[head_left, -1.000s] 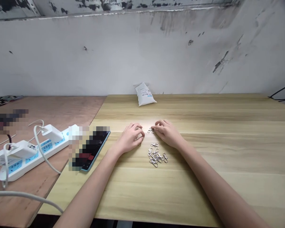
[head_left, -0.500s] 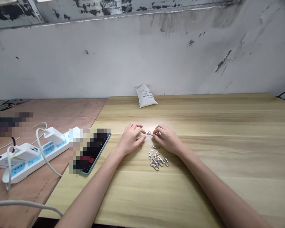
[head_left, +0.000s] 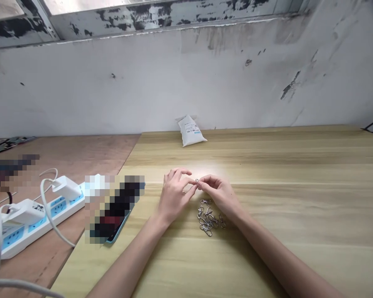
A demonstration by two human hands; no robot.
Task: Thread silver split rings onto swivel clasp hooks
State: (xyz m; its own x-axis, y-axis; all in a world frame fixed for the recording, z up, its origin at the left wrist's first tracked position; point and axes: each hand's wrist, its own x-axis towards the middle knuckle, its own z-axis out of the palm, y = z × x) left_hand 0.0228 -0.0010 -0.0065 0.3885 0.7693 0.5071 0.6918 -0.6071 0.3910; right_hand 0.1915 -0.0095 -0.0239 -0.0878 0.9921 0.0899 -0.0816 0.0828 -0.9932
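The left hand [head_left: 174, 194] and the right hand [head_left: 221, 195] have come together since the last look, and their fingertips now meet at a small metal piece [head_left: 197, 181]. They are over a yellow wooden table [head_left: 298, 198] with long stripes. Closest in is a heap of silver clips [head_left: 209, 222], all tangled on the wood between the arms. Just past it, each hand pinches the small metal piece with thumb and first finger, and the fingers hide most of it. The left hand's other fingers are spread loosely. To the left lies a phone [head_left: 118, 211], its screen too blurry to read. Beside it, on a brown table [head_left: 90, 153], is a white power strip [head_left: 58, 207] with blue patches and chargers [head_left: 66, 187] plugged in. Farther back, a puffy white bag [head_left: 191, 131] sits near the wall [head_left: 143, 91]. Its label has black print, a barcode and a blue patch, but the words are too small to read. The wall is grey-white with dark scrapes, and above it runs a window frame [head_left: 161, 14] with black patches
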